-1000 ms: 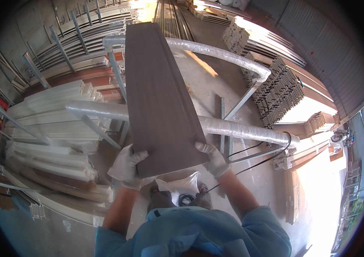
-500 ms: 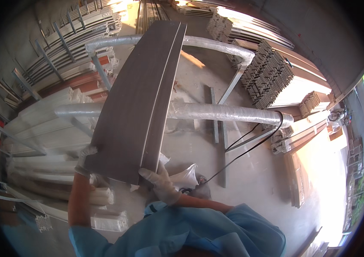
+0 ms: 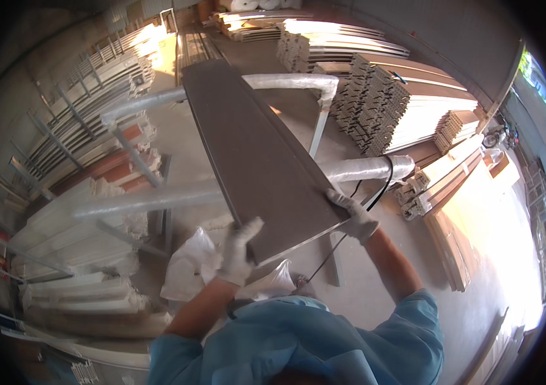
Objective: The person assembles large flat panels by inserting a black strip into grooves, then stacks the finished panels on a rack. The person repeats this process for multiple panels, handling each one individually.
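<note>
A long, dark grey-brown panel [image 3: 260,154] lies lengthwise away from me, across the plastic-wrapped bars of a metal stand. My left hand [image 3: 239,252], in a whitish glove, grips the panel's left edge close to its near end, thumb pointing up along the side. On the opposite edge, near the right corner, my gloved right hand [image 3: 354,216] holds on with its thumb over the top face. The fingers under the panel are partly hidden. Its broad flat face is turned up.
The stand's near wrapped bar [image 3: 366,168] carries a hanging black cable [image 3: 385,186]. White bags [image 3: 192,266] lie on the floor below the panel. Stacked profiles [image 3: 375,106] stand at the right, and racks of long pale lengths [image 3: 86,237] fill the left.
The panel has swung, its near end going right and its far end left, and its stepped long edge no longer faces me. Both hands have shifted right, still holding it. The view has moved too.
</note>
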A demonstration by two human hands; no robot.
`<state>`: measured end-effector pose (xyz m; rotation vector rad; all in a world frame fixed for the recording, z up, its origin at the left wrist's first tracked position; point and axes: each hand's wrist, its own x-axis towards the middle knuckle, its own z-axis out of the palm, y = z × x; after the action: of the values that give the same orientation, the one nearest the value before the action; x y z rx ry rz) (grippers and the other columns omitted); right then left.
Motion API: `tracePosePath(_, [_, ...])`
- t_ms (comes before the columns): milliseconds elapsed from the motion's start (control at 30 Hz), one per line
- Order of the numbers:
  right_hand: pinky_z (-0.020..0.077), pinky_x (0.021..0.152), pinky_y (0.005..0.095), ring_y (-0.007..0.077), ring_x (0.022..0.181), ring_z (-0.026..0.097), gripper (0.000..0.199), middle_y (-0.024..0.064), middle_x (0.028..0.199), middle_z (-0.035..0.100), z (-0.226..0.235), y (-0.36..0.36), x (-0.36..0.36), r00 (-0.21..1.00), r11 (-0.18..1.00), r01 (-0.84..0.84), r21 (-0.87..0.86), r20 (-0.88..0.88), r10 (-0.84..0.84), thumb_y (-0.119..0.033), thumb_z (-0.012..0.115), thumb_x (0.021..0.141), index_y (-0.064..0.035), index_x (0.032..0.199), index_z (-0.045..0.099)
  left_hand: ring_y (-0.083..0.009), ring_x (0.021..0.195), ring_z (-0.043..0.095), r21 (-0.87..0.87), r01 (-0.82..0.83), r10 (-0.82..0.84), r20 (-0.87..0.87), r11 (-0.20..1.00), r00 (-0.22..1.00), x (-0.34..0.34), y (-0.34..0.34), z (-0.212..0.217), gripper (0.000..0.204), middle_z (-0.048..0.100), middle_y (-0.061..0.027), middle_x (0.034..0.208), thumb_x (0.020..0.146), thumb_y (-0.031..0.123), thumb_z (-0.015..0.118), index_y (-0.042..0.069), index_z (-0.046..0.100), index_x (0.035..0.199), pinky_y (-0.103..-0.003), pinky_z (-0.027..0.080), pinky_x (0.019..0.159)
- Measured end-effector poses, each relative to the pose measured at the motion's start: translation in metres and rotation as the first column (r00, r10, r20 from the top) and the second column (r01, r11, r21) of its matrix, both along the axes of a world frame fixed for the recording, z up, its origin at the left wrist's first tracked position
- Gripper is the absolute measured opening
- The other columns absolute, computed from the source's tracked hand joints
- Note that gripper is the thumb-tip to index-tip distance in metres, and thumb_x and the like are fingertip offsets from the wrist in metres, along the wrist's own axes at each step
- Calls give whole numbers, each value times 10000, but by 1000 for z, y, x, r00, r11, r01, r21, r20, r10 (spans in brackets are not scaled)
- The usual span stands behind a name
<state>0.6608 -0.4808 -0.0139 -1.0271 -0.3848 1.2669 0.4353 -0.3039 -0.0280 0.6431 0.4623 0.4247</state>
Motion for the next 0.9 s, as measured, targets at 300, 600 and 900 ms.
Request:
tracePosePath(300, [534, 941, 333, 247, 1049, 685, 652, 180, 1182, 679, -18, 4, 80, 981, 968, -6, -250, 187, 55, -437, 694, 908, 59, 1312, 572, -171, 986, 608, 115, -135, 130, 47, 984, 990, 58, -31, -23, 596, 556, -93, 1135, 830, 47, 706, -7, 389, 1331, -304, 537, 862])
tracePosePath(600, [557, 876, 305, 215, 969, 704, 645, 172, 1102, 700, -15, -8, 37, 972, 955, 120, -271, 226, -58, -465, 654, 925, 82, 1261, 592, -189, 1064, 578, 122, -32, 27, 41, 992, 999, 31, -12, -40, 679, 518, -119, 1198, 807, 44, 706, 7, 324, 1367, -316, 548, 819])
tracePosePath(900, [557, 855, 306, 201, 986, 683, 580, 142, 1119, 679, -23, -17, -60, 934, 919, 356, -171, 44, -354, -373, 700, 921, 75, 1266, 569, -235, 1110, 580, 204, 166, -190, 105, 965, 976, -6, 27, -24, 777, 524, -143, 1234, 769, 118, 741, -22, 327, 1412, -353, 536, 905])
